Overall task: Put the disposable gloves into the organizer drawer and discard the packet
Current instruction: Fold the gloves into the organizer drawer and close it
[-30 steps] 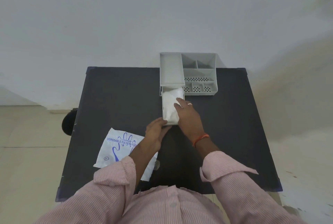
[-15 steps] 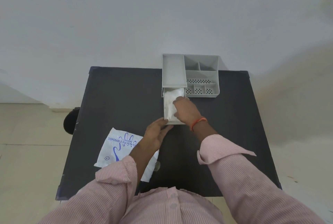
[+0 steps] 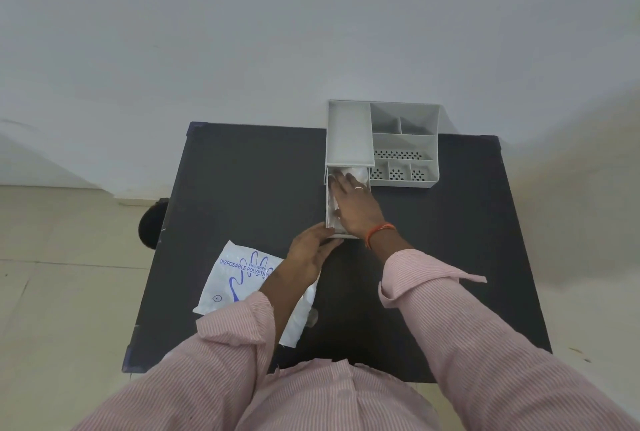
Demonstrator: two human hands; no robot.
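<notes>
A grey desk organizer [image 3: 349, 132] stands at the back of the black table [image 3: 242, 188], its drawer [image 3: 327, 209] pulled out toward me. White disposable gloves [image 3: 360, 172] lie inside the drawer. My right hand [image 3: 356, 205] lies flat on the gloves, fingers spread, pressing them down. My left hand [image 3: 310, 250] grips the drawer's front end. The white glove packet [image 3: 239, 278] with blue print lies on the table at the front left, partly under my left forearm.
The organizer's open compartments [image 3: 403, 146] sit to the right of the drawer. A dark round object [image 3: 150, 222] stands on the floor off the table's left edge. A wall rises directly behind the table.
My right hand has slid farther into the drawer toward the organizer, flattening over the gloves. My left hand has stayed at the drawer front.
</notes>
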